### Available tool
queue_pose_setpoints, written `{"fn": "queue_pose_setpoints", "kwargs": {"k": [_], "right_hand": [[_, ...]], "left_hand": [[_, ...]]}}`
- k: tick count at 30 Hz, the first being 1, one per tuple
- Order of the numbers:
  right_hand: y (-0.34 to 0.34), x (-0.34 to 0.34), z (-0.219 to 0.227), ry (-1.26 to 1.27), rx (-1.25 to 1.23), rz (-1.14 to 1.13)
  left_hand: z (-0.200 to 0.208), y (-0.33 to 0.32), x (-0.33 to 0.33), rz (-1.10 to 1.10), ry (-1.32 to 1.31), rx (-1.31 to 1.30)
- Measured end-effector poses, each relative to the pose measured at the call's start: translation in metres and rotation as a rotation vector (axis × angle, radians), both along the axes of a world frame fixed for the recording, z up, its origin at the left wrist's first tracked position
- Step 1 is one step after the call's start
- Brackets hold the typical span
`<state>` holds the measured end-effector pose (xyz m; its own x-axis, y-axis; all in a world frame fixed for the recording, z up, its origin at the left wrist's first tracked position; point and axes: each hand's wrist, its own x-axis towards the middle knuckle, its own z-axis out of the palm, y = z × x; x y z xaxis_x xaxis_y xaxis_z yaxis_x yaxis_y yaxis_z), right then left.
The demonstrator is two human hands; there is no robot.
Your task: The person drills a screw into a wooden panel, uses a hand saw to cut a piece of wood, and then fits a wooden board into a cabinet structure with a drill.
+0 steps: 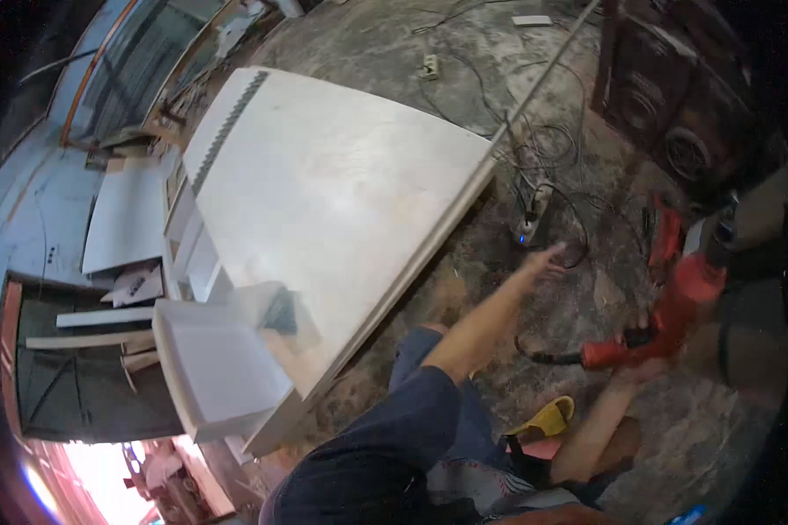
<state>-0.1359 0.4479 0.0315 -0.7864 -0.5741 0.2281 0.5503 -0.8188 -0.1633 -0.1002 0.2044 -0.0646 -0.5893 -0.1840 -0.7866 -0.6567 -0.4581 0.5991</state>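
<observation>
My left hand (547, 262) reaches out over the floor, its fingers loosely stretched and a little blurred. Beside its fingertips runs a looped black cable (586, 236); whether they touch I cannot tell. Just beyond lies a power strip (541, 203) with a plug in it and a small blue light. At the right, my right hand (641, 371) is closed around a red corded power tool (674, 313) with a black trigger area. Its cord (547, 357) leaves the handle end toward the left. The tool's working end is dark and hard to make out.
A large white panel (341, 175) lies left of my arms, with a white tray-like piece (223, 367) at its near corner. A long rod (547, 74) extends beyond the panel's edge. Dark speaker cabinets (648, 96) stand at far right. A yellow slipper (547, 418) is near my right forearm.
</observation>
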Motion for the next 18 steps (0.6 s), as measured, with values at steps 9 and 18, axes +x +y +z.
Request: {"fn": "queue_pose_setpoints", "kwargs": {"k": [9,18], "right_hand": [[-0.084,0.048,0.249,-0.028,-0.055,0.278],[-0.255,0.076,0.315,-0.091,0.049,0.432]], "left_hand": [[0.175,0.031,0.059,-0.247,0.304,-0.332],[0.163,-0.064,0.207,-0.698,-0.098,-0.879]]}}
